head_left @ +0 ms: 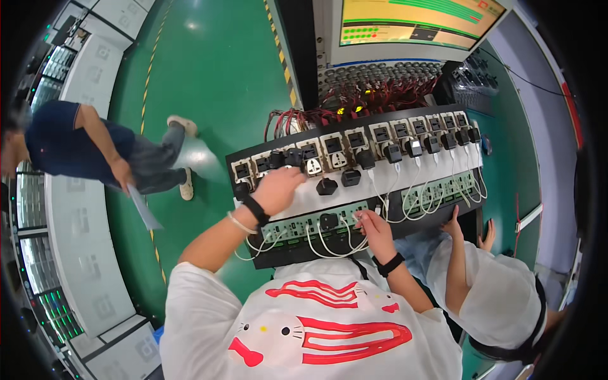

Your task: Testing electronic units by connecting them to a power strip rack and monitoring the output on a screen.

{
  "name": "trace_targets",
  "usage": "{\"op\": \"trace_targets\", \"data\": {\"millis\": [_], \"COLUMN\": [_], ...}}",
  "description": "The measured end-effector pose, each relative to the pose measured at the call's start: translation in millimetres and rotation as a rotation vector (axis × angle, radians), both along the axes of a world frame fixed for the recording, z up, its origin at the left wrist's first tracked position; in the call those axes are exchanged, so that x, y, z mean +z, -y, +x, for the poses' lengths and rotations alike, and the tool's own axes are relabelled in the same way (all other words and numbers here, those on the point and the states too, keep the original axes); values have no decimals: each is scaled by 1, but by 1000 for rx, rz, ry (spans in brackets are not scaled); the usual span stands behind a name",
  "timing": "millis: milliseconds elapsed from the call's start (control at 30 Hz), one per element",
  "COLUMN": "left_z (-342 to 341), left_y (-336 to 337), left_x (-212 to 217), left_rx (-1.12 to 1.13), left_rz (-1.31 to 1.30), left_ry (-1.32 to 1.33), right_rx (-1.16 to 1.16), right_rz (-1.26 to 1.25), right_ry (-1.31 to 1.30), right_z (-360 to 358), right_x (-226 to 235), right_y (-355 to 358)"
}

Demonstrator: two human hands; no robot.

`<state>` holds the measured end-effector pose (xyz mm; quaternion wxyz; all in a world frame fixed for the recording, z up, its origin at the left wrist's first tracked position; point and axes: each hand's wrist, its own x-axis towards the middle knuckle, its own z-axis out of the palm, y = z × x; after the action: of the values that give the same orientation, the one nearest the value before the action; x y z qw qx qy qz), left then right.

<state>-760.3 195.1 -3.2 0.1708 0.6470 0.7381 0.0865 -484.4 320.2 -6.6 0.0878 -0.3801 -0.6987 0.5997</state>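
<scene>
A black test panel (pixel 443 114) carries a row of white wall sockets with several black plug adapters (pixel 392 152) in them. My left hand (pixel 278 188), with a black wristband, reaches up to the left end of that row, fingers curled on a black adapter (pixel 292 157). Two loose black adapters (pixel 327 186) lie on the white ledge below. My right hand (pixel 375 229) pinches the end of a white cable (pixel 356 218) at the green connector strip (pixel 297 226), where several white cables loop down.
Red wire bundles (pixel 380 95) and a monitor (pixel 418 22) sit above the panel. Another person in white (pixel 500 291) stands close on my right, a hand (pixel 452 225) at the panel's edge. A person in dark blue (pixel 69 142) holds paper by grey cabinets (pixel 79 240) on the green floor (pixel 215 69).
</scene>
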Motion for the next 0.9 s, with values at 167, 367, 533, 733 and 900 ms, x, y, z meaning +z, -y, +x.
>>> {"op": "trace_targets", "data": {"millis": [167, 367, 533, 733, 900], "left_z": [-47, -50, -45, 0, 28], "left_y": [54, 46, 39, 34, 41], "left_x": [7, 8, 31, 42, 44], "left_rx": [-3, -303, -376, -336, -228], "left_rz": [-113, -110, 50, 9, -14], "left_ry": [-232, -354, -262, 34, 331], "right_rx": [-44, 281, 479, 323, 471], "right_rz": [670, 360, 174, -415, -154], "right_ry": [45, -193, -89, -57, 1], "right_z": [-8, -52, -91, -111, -89], "right_x": [16, 16, -9, -12, -3], "right_y": [18, 36, 59, 65, 61]}}
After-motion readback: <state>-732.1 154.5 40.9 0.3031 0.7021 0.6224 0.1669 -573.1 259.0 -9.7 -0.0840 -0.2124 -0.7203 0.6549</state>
